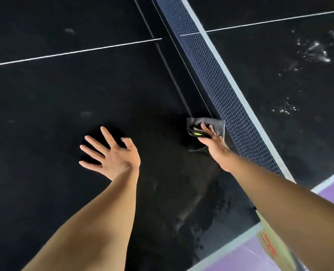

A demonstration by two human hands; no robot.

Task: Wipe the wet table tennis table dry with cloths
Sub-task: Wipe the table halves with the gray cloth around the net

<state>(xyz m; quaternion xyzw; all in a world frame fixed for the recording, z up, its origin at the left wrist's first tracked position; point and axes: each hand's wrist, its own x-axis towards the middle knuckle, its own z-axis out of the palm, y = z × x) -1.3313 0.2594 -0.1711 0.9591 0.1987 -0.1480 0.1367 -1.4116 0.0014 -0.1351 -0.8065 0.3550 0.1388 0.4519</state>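
Note:
The dark table tennis table (45, 98) fills the view, with a white centre line running across it. My right hand (214, 141) presses a folded grey cloth (215, 125) with a green mark flat against the table, right beside the net (217, 79). The fingers lie straight on the cloth. My left hand (111, 153) rests flat on the bare table with its fingers spread, holding nothing. Water drops (316, 49) glisten on the far half beyond the net. A damp smear (197, 208) shows on the near half below my right hand.
The net crosses the view diagonally from the top middle to the right edge. The table's white side edge (226, 249) runs along the lower right, with purple floor (244, 261) beyond it. A net post bracket (268, 243) sits under my right forearm.

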